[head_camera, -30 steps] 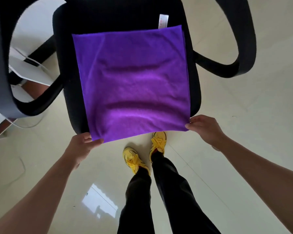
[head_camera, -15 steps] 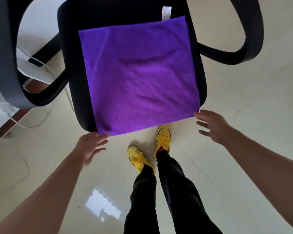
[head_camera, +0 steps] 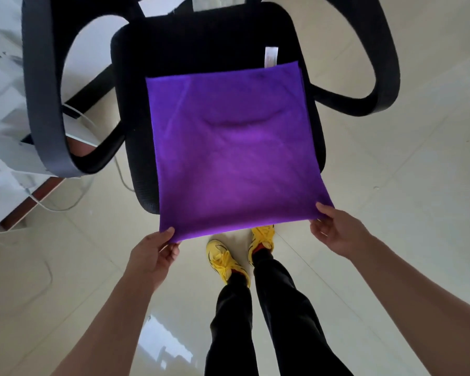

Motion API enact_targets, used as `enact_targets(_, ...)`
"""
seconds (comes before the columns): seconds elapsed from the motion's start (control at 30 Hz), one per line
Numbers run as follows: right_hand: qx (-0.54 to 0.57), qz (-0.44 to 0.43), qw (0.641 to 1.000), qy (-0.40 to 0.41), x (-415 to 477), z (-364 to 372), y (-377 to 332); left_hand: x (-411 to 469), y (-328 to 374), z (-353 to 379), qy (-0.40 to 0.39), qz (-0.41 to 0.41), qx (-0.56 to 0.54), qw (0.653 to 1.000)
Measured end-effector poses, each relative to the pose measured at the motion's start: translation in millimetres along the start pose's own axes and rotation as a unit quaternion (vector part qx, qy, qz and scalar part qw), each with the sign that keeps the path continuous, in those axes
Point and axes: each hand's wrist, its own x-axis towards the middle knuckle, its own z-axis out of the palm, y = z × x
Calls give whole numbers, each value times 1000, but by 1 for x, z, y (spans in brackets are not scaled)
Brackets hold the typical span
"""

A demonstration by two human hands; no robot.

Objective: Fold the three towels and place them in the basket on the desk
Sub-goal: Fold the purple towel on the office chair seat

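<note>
In the head view, a square purple microfibre towel [head_camera: 234, 158] is lying spread flat on the black mesh seat of an office chair [head_camera: 201, 44], which is standing on a glossy cream tiled floor [head_camera: 404, 199] with white furniture [head_camera: 0, 104] and loose white cables [head_camera: 52, 206] crowding in on the left. The towel's near edge is hanging past the seat's front edge, and there the left hand [head_camera: 152, 253] is pinching the near-left corner while the right hand [head_camera: 337, 232] is pinching the near-right corner, both above the person's yellow shoes [head_camera: 223, 260]. Looped black armrests [head_camera: 385, 63] are flanking the seat, and bare floor is stretching away to the right.
</note>
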Motion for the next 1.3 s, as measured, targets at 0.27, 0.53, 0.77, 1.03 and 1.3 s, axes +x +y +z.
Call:
enact_targets(0.27,20,-86,995,38,-33,22,-44,-34,47,17,12,77,13,997)
enact_targets(0.53,98,-146,982,-73,-42,109,-148,-29,164,98,-57,87,-94,990)
enact_targets(0.77,74,-108,988,-86,17,164,-200,39,224,152,-9,81,-79,993)
enact_targets(1.03,33,-112,992,-45,59,172,-213,67,233,184,-28,111,-40,993)
enact_targets(1.3,-220,-237,939,-121,36,242,-164,59,200,222,-1,219,214,952)
